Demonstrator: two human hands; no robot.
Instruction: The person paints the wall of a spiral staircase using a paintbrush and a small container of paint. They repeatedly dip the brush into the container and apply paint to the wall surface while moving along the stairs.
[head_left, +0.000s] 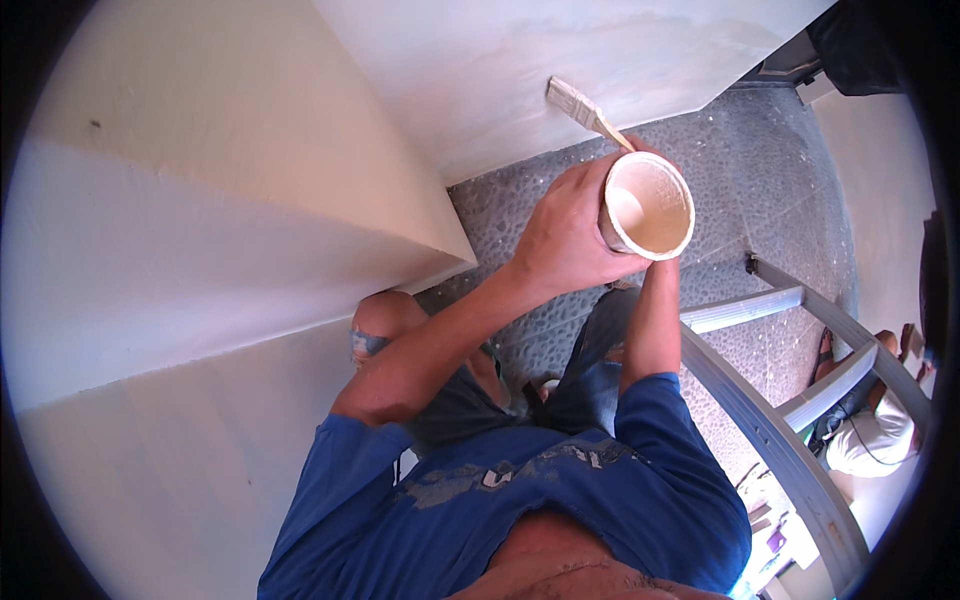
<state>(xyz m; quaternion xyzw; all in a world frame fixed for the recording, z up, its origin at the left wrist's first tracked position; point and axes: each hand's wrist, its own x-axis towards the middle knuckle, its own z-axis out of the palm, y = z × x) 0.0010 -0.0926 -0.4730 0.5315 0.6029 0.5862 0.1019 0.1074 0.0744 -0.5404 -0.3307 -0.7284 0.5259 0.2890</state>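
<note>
My left hand (570,228) is wrapped around the side of a white cup (617,240), whose rim faces up toward me. Inside the cup lies some pale, cream-coloured paint (655,225). Behind the cup, my right hand (658,150) is mostly hidden, with only a bit of it showing above the rim. From that hand a paintbrush (590,112) sticks out up and to the left, its handle gripped. Its paint-coated bristles are in front of the pale wall (480,80); whether they touch it, I cannot tell.
An aluminium ladder (765,425) stands close on my right. Beyond it, another person in a white shirt (868,440) is low down at the far right. A wall corner (440,258) juts out on my left. The floor (740,180) is grey and pebbled, with pale specks.
</note>
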